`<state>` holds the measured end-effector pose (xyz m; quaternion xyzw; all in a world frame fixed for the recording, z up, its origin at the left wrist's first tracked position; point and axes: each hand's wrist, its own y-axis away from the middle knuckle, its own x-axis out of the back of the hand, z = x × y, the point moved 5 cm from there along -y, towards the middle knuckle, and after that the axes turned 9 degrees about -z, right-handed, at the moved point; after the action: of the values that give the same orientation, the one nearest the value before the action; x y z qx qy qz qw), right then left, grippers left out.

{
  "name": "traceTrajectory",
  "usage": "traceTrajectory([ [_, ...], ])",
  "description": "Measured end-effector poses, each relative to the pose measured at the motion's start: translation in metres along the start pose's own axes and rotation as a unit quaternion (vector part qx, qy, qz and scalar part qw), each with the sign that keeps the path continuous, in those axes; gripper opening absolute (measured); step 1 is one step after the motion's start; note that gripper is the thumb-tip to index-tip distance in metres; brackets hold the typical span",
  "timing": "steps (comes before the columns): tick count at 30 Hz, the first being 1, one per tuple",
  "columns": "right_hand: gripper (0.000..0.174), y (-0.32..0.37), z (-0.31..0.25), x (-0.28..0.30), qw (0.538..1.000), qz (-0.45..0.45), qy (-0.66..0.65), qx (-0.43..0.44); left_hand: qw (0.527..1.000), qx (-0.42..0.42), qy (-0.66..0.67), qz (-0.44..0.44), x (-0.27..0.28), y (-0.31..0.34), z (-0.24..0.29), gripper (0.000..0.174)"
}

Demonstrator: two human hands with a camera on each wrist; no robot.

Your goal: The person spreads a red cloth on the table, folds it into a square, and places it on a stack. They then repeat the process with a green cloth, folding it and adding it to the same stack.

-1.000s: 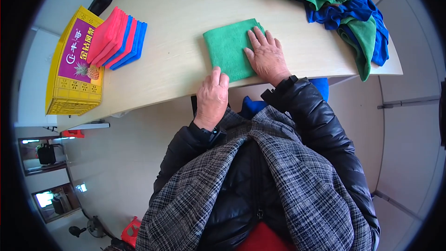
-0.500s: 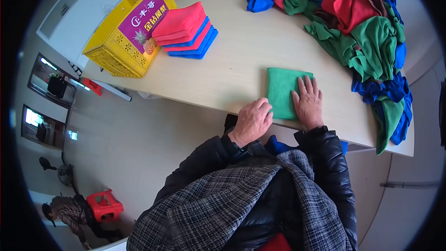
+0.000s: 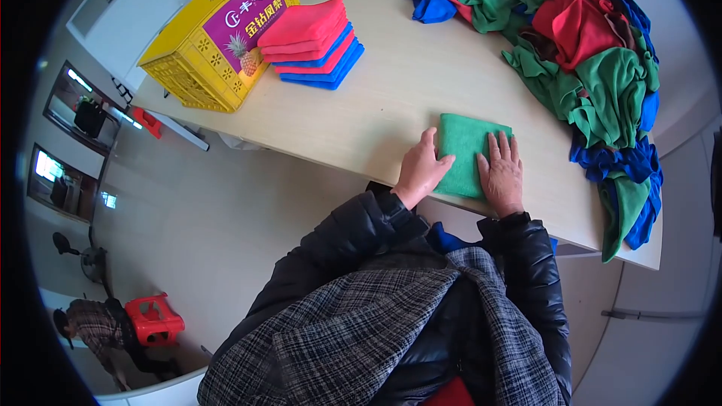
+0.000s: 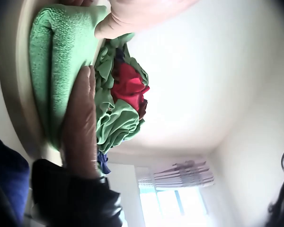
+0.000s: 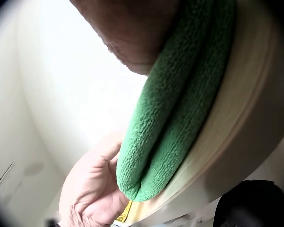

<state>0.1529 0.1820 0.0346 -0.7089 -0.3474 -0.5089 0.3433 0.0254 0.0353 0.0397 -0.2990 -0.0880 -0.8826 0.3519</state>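
A folded green cloth lies at the table's front edge. My right hand rests flat on its right part, fingers straight. My left hand is upright at the cloth's left edge, thumb reaching over the corner and fingers extended. In the left wrist view the cloth shows thick layered folds, with the left hand above and the right hand along it. The right wrist view shows the cloth's rounded fold, the left hand cupped beside its end, and the right hand on top.
A stack of folded red and blue cloths stands beside a yellow crate at the left. Loose green, red and blue cloths are heaped at the right, some hanging over the edge. A person bends near a red stool.
The head view has swung left, bringing more of the table and heap into frame. My left hand has turned upright, its curled fingers now extended. My right hand stays on the cloth.
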Motion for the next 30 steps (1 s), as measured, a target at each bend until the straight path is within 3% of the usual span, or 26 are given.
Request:
traceTrajectory([
  [4, 0.057, 0.004, -0.004, 0.001, 1.0, -0.006, -0.007, 0.009, 0.996, 0.036, 0.086, 0.011, -0.011, -0.023, -0.038, 0.06],
  [7, 0.057, 0.005, -0.009, 0.0, 1.0, -0.004, -0.008, 0.024, 0.961, 0.048, 0.228, -0.147, -0.024, -0.036, -0.05, 0.049],
  [12, 0.056, 0.007, -0.018, -0.003, 0.999, 0.003, -0.017, 0.05, 0.975, 0.018, 0.187, -0.115, -0.026, -0.033, -0.051, 0.042],
  [15, 0.055, 0.007, -0.026, -0.004, 0.998, -0.002, -0.03, 0.061, 0.88, 0.012, 0.453, -0.143, -0.015, -0.015, -0.021, 0.038],
  [16, 0.055, 0.008, -0.029, -0.004, 0.997, -0.004, -0.039, 0.066, 0.879, 0.014, 0.455, -0.139, -0.01, -0.012, -0.018, 0.038],
  [19, 0.053, 0.008, -0.034, -0.007, 0.995, -0.007, -0.056, 0.083, 0.802, 0.143, 0.54, -0.208, -0.005, -0.004, -0.022, 0.036],
  [22, 0.052, 0.009, -0.037, -0.009, 0.992, -0.003, -0.074, 0.099, 0.813, 0.134, 0.531, -0.196, 0.001, -0.001, -0.041, 0.036],
  [25, 0.049, 0.014, -0.032, -0.008, 0.977, 0.005, -0.188, 0.105, 0.82, 0.123, 0.532, -0.171, 0.023, 0.003, -0.054, 0.035],
  [28, 0.048, 0.023, -0.02, -0.017, 0.982, 0.018, -0.15, 0.114, 0.821, 0.121, 0.543, -0.127, 0.06, 0.015, -0.076, 0.034],
  [30, 0.047, 0.026, -0.017, -0.018, 0.984, 0.022, -0.133, 0.12, 0.827, 0.128, 0.545, -0.051, 0.093, 0.022, -0.099, 0.036],
])
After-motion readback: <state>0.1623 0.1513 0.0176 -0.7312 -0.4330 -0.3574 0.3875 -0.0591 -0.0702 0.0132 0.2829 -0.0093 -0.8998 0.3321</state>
